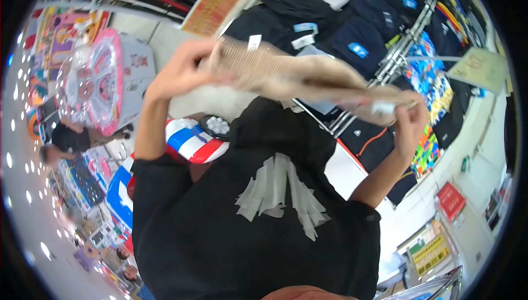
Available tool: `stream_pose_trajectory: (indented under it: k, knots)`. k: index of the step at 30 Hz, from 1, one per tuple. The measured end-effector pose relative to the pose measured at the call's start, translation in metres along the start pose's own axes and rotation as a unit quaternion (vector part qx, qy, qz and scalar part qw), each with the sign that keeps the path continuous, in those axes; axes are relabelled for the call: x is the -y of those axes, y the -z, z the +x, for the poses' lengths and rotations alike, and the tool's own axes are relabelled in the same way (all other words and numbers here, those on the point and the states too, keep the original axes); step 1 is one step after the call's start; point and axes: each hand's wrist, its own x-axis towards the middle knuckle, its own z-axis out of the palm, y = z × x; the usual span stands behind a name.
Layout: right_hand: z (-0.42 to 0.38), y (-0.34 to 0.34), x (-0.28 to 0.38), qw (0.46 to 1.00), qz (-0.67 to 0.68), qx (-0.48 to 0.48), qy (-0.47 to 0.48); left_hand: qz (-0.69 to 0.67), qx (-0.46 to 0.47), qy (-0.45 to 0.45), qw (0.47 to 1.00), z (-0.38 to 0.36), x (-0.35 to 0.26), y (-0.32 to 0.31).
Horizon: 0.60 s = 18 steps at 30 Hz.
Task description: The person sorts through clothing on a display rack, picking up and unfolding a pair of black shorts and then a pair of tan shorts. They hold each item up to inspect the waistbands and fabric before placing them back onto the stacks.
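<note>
A beige garment (308, 74) with a ribbed end is stretched out in the air between my hands, blurred by motion. My left hand (190, 69) grips its ribbed end, with the fingers bent round the fabric. At the garment's other end, my right hand (410, 124) pinches the edge close to a white tag (383, 107). Beyond the cloth lie dark folded garments (352, 41) with blue and white labels.
A metal rail (393, 60) crosses the clothes display. To the left stand a pink-rimmed toy machine (118, 80) and a red, white and blue inflatable (190, 140). A person (71, 137) is farther left. A yellow-green sign (478, 69) is at right.
</note>
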Motion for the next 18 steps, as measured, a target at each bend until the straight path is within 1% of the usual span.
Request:
stream_pose_trajectory:
  k: [1,2,3,5,7,8,10,11,12,13,14,15,16,17,18]
  knots:
    - [-0.013,0.003,0.004,0.999,0.012,0.038,0.01,0.006,0.105,0.004,0.994,-0.009,0.004,0.011]
    - [-0.025,0.007,0.01,0.996,0.04,0.075,-0.011,0.015,0.211,0.008,0.977,-0.014,0.007,0.02]
    - [-0.03,0.004,0.014,0.994,0.063,0.085,-0.011,-0.007,0.202,-0.004,0.979,-0.018,0.011,0.023]
    - [-0.028,-0.003,0.015,0.998,0.048,0.042,0.021,-0.048,0.18,-0.02,0.982,-0.017,0.016,0.028]
    - [-0.012,-0.018,0.02,0.999,0.019,-0.044,-0.013,-0.069,0.025,0.048,0.996,0.007,0.019,0.02]
    - [0.005,-0.028,0.021,0.998,0.011,-0.062,-0.021,-0.077,-0.055,0.083,0.992,0.025,0.019,0.015]
    - [0.045,-0.038,0.001,0.993,-0.011,-0.106,-0.045,-0.038,-0.073,0.031,0.996,0.091,0.045,0.019]
    - [0.07,-0.042,-0.014,0.991,-0.038,-0.113,-0.053,-0.04,-0.07,0.015,0.997,0.126,0.062,0.018]
    - [0.095,-0.043,-0.04,0.99,-0.001,-0.122,-0.067,-0.055,-0.063,0.013,0.996,0.161,0.091,0.014]
    - [0.119,-0.044,-0.068,0.986,-0.021,-0.137,-0.092,-0.04,-0.064,0.051,0.996,0.194,0.114,0.007]
    - [0.145,-0.037,-0.105,0.983,-0.068,-0.129,-0.113,-0.024,-0.065,0.088,0.994,0.23,0.141,0.001]
    - [0.17,-0.043,-0.138,0.985,-0.023,-0.127,-0.111,-0.053,-0.061,0.022,0.996,0.272,0.194,-0.011]
    - [0.195,-0.036,-0.189,0.984,-0.059,-0.132,-0.105,0.052,-0.053,0.024,0.997,0.313,0.232,-0.018]
    - [0.216,-0.027,-0.236,0.978,-0.129,-0.111,-0.124,0.103,-0.05,0.03,0.993,0.346,0.267,-0.031]
    - [0.231,-0.013,-0.297,0.977,-0.134,-0.092,-0.134,0.118,-0.058,0.039,0.991,0.371,0.304,-0.049]
